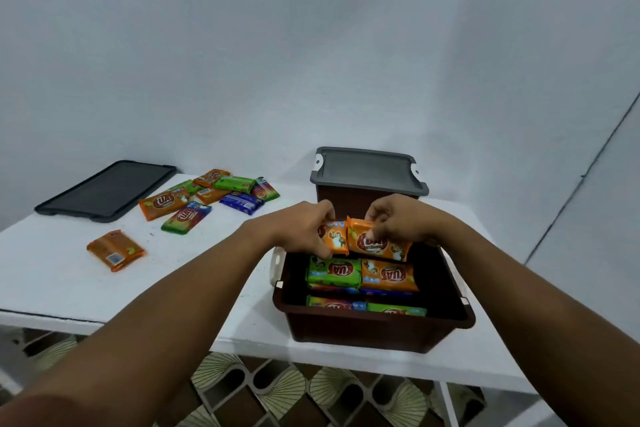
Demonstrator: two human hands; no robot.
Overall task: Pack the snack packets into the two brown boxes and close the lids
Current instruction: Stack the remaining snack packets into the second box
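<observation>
Head view looks down on a white desk (52,274) with both bare forearms stretched forward. The left grip (304,232) pinches a small orange foil snack packet (337,242) by its left end. The right grip (398,222) has its fingers curled over the top edge of a second orange snack packet (379,247). The two packets are side by side and touching, held over the far end of an open dark brown plastic box (363,333) that sits at the near right of the desk.

Inside this box lie more packets: a green one (332,272) next to an orange one (388,276), with further packets showing under them and along the near wall.

Just beyond it, on the far side, stands a second brown box (346,196) closed with a grey lid (367,166).

At the far left of the desk lies a loose dark grey rectangular lid (104,191). Near its right edge is a scatter of orange, green and blue snack packets (207,198). A lone orange packet (116,250) lies nearer, on the left, well apart from the boxes.

Patterned floor tiles (311,392) show below the desk's near edge.
</observation>
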